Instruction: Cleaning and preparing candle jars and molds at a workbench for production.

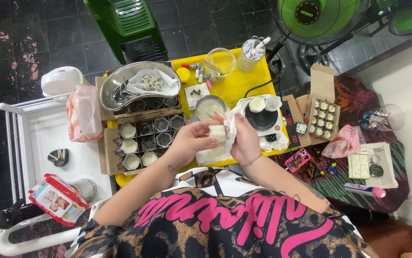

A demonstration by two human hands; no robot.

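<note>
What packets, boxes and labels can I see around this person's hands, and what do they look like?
Red and white carton: lower left, lying tilted.
Pink-orange plastic packet: left of the yellow tray.
Open brown cardboard box: right of the tray, holding small filled cups.
Green and white leaflet: far right, flat.

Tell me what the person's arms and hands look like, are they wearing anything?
Both arms are bare below short leopard-print sleeves with pink lettering. The left hand has a small heart tattoo near its wrist. The right hand has a thin bracelet at its wrist.
</note>
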